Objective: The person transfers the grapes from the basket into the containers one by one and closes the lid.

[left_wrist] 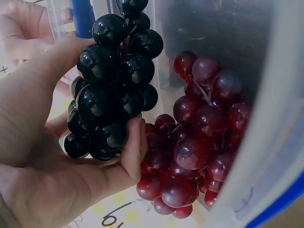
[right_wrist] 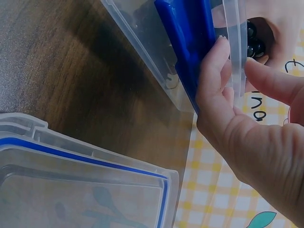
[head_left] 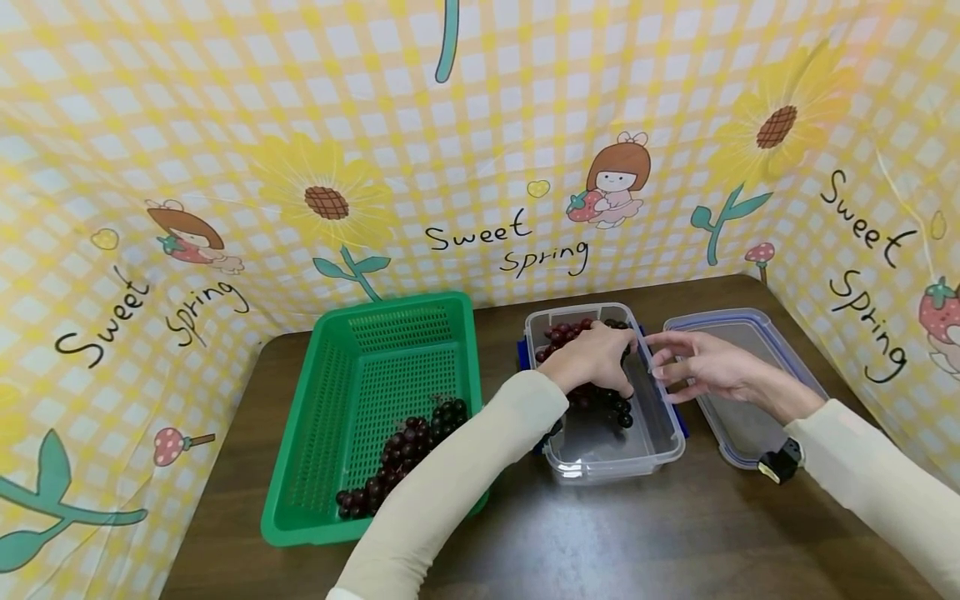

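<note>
In the head view my left hand (head_left: pixel 600 358) reaches into the clear container (head_left: pixel 615 475). Its fingers curl round a bunch of black grapes (left_wrist: pixel 111 90), seen closely in the left wrist view. Beside that bunch, red grapes (left_wrist: pixel 199 142) lie in the same container. My right hand (right_wrist: pixel 261 118) is at the container's right side, with thumb and fingers on either side of the wall by the blue latch (right_wrist: pixel 187 42); the fingers touch the latch's edge. In the head view the right hand (head_left: pixel 708 367) has its fingers bent toward the rim.
A green basket (head_left: pixel 288 467) stands to the left, with dark red grapes (head_left: pixel 401 450) and black grapes (head_left: pixel 450 414) in its near right part. The clear lid (head_left: pixel 750 396) with a blue seal lies right of the container. A patterned cloth (head_left: pixel 480 150) rises behind the table (head_left: pixel 570 542).
</note>
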{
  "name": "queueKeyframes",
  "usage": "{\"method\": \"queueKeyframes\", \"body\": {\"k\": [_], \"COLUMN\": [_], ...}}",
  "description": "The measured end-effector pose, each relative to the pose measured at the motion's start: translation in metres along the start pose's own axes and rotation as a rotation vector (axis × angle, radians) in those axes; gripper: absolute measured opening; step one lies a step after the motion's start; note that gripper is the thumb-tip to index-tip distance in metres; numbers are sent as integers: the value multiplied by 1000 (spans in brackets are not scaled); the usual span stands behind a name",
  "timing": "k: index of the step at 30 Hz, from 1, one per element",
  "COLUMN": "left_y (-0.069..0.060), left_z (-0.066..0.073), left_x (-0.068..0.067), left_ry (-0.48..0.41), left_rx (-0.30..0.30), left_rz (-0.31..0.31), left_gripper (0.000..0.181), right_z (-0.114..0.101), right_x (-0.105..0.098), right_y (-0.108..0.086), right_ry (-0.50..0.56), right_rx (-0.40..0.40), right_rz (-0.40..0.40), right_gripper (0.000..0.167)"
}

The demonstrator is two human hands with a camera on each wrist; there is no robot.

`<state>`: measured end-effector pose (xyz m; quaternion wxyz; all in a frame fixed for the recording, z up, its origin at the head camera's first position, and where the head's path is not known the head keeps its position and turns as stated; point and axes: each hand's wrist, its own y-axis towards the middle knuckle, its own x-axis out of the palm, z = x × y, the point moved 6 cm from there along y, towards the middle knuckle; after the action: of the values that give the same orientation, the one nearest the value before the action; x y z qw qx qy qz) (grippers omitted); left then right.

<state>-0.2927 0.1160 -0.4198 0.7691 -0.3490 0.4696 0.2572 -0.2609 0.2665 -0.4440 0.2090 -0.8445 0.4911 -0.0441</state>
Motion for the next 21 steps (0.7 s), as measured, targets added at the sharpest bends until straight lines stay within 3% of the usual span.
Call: {"method": "queueKeyframes", "body": {"k": [13,17,21], "left_y": [8,14,13], "left_z": [6,5,10], "left_x": [3,7,8], "left_ry": [77,103,139], "left_rx": [-50,-99,-178], "left_rz": [-12,-35,-71], "left_gripper": [60,66,83], "right_z": [1,2,3], "right_x": [0,0,0], "right_y": [0,1,1], "right_ry": [-6,3,10], "right_rx": [-8,-10,-10], "right_rz": [-3,-7,-6], "right_gripper": [77,77,77]}}
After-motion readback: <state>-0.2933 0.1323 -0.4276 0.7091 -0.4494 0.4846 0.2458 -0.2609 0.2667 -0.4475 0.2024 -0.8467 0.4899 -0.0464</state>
